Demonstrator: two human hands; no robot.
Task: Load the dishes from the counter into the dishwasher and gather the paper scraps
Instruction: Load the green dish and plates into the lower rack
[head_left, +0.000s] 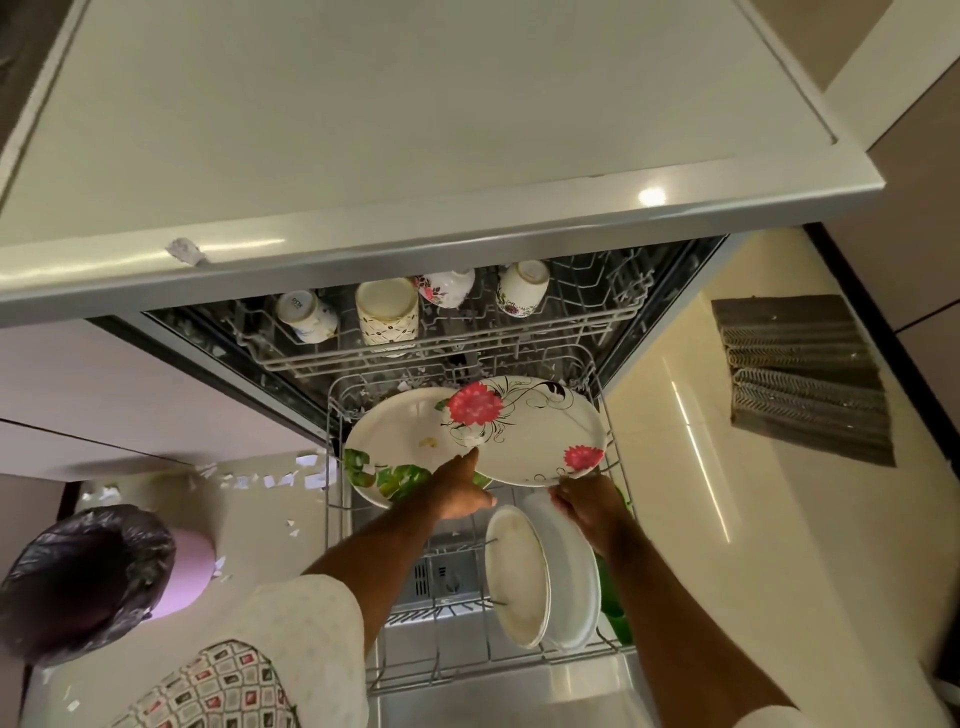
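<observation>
Nearest, both forearms reach out over the dishwasher's pulled-out lower rack (332, 525). Two white plates (519, 577) stand on edge in its right-hand slots, and they hide most of a green item (615, 608) behind them, too little of which shows to name it. To the left a bin (78, 577) lined with a dark bag is partly cut off by the frame edge.

The right hand (589, 506) is knuckles up, with its fingers curled over the near rim of the flower plate (524, 431), gripping it above the rack. The left hand (457, 493) lies back-up over the near rim of the leaf plate (395, 441), its forefinger stretched to where the two plates overlap. Its other fingers are hidden beneath it, so I cannot tell whether they hold the plate. The flower plate's left edge lies over the leaf plate.

Paper scraps (311, 467) lie scattered on the floor left of the rack. Farther in, four cups (387, 312) sit in the upper rack (571, 317), partly under the bench (415, 130). One crumpled paper scrap (184, 251) lies on the bench's front edge.
</observation>
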